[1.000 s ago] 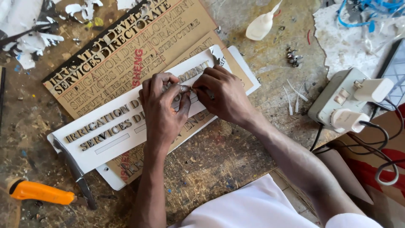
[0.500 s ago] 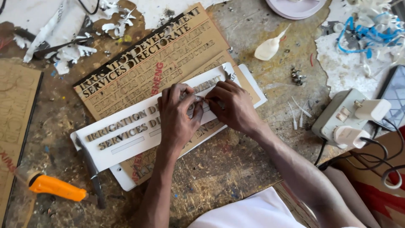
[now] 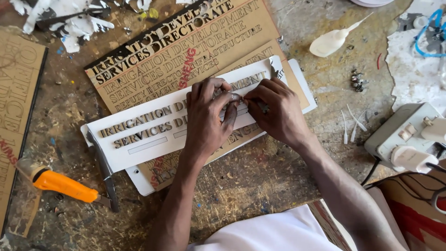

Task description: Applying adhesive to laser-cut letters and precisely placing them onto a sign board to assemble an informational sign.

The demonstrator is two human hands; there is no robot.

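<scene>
Both hands are meeting over the white sign, which is lying slanted across the middle of the frame on top of a brown stencil board. The left hand is pressing down on the sign with curled fingers, its grip closed around nothing that can be made out. The right hand is pinching something small at its fingertips against the sign's face near the lettering; it looks like a cut letter, but it is too small to tell.

The piece could be settling crooked or off its line, since the fingers are hiding the row being worked. The sign is resting on stacked boards rather than flat on the worktop, so uneven pressure could be rocking or sliding it and shifting letters that are already sitting in place. A dark blade tool is lying across the sign's lower left corner, beside an orange-handled cutter; a sweep of the left forearm that way could be catching either one.

Open room is lying below the sign, toward the lower centre. To the right, loose white slivers, small screws and a power strip with its cables are narrowing the space; torn paper scraps are crowding the upper left.
</scene>
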